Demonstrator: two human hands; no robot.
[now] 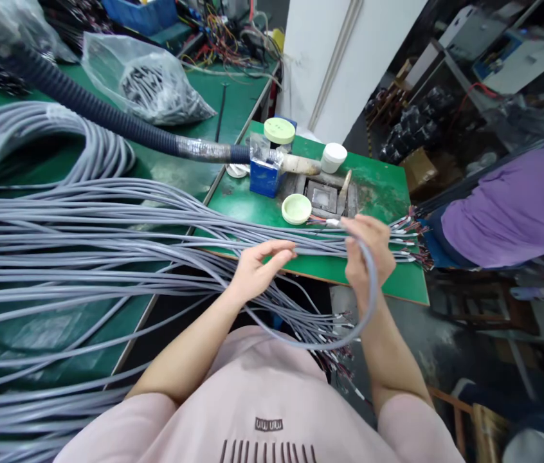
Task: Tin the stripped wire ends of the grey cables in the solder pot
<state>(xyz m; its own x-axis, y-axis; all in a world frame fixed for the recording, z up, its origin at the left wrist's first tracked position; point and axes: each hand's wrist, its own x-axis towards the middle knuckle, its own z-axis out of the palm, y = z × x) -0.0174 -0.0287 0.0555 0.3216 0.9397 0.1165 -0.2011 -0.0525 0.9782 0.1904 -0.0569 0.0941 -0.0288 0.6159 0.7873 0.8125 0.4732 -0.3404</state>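
My right hand (372, 254) is closed around the end of a grey cable (372, 302), which loops down in front of my chest. The stripped end of this cable, with a white band and coloured wires (317, 220), points left beside a small round tub of pale paste (296, 209). Just behind it sits a square metal pot (323, 197) in a worn frame. My left hand (263, 267) hovers over the bundle of grey cables (195, 225), thumb and fingers curved and slightly apart, with nothing visible between them.
A dark ribbed hose (122, 132) rests on a blue block (263, 177), its nozzle over the pot. A white jar (334, 157) and a green-lidded tub (279, 130) stand behind. Coiled cable (108, 145) and a plastic bag (149, 83) lie left. A person in purple (517, 199) is at right.
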